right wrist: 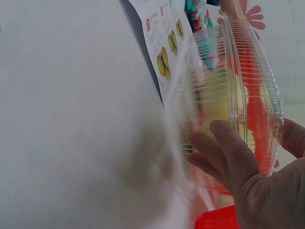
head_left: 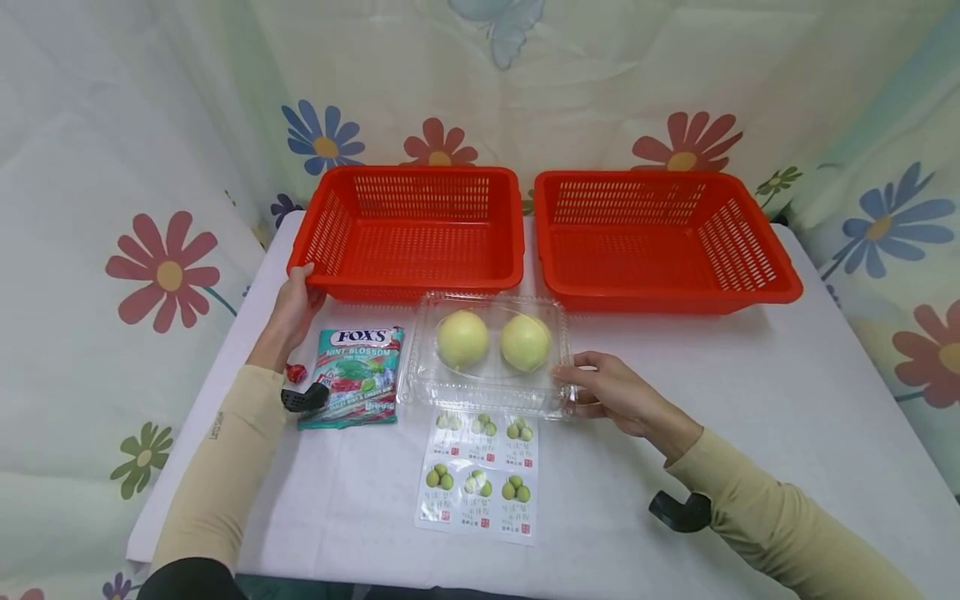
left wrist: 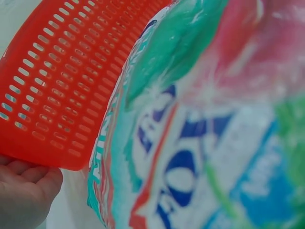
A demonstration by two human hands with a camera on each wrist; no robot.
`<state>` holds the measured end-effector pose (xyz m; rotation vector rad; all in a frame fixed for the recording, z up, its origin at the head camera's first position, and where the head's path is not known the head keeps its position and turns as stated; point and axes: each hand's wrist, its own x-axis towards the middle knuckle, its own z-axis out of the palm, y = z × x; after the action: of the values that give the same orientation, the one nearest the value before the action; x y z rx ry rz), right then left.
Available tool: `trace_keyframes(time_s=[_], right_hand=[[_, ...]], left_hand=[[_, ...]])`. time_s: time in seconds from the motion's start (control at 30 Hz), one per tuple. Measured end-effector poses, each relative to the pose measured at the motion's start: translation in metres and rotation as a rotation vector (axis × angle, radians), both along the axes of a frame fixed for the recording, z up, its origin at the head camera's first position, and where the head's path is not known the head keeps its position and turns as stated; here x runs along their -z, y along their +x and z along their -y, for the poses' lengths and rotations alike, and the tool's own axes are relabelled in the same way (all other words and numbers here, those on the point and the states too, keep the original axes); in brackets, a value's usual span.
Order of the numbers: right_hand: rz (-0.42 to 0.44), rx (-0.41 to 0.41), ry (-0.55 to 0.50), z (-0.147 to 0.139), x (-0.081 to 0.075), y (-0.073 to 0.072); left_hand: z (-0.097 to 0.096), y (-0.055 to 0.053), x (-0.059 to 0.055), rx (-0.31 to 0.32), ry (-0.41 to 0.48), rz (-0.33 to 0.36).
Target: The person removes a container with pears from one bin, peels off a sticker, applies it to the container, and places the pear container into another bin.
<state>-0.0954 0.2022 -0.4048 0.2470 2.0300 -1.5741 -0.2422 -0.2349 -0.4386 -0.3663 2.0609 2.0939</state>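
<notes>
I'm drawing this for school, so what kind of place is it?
Probably a packing table with flowery cloth hung behind it. The clues: a clear box with two round fruits inside, a sheet of fruit labels, and two red baskets.

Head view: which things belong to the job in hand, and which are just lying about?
In the job:
clear clamshell box, held by the right hand
two yellow-green fruits inside
left red basket, gripped by the left hand
probably fruit-label sheet

Apparently lying about:
Fox's Mint Blossom bag
small red item
right red basket
</notes>
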Motion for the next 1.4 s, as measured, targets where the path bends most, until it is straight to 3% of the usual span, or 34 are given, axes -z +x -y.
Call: trace_keyframes(time_s=[0.4, 0.97, 1.07, 1.2, 1.33, 1.4], right_hand=[[-0.032, -0.035, 0.062, -0.002, 0.002, -0.001], [-0.04, -0.073, 0.079, -0.006, 0.003, -0.004], [-0.056, -0.096, 0.098, -0.008, 0.002, 0.0], [-0.078, -0.151, 0.099, -0.013, 0.002, 0.013], [-0.116, -0.252, 0.164, -0.018, -0.001, 0.03], [-0.143, -0.304, 0.235, -0.017, -0.004, 0.04]], left_hand=[[0.001, 0.012, -0.003, -0.025, -0.024, 0.002], [0.0, 0.031, -0.008, -0.024, -0.189, -0.037], [0.001, 0.045, -0.012, -0.036, -0.313, -0.036], [0.001, 0.076, -0.025, -0.028, -0.561, -0.095], [-0.009, 0.112, -0.043, 0.034, -0.738, -0.266], [-0.018, 0.13, -0.052, 0.097, -0.797, -0.409]])
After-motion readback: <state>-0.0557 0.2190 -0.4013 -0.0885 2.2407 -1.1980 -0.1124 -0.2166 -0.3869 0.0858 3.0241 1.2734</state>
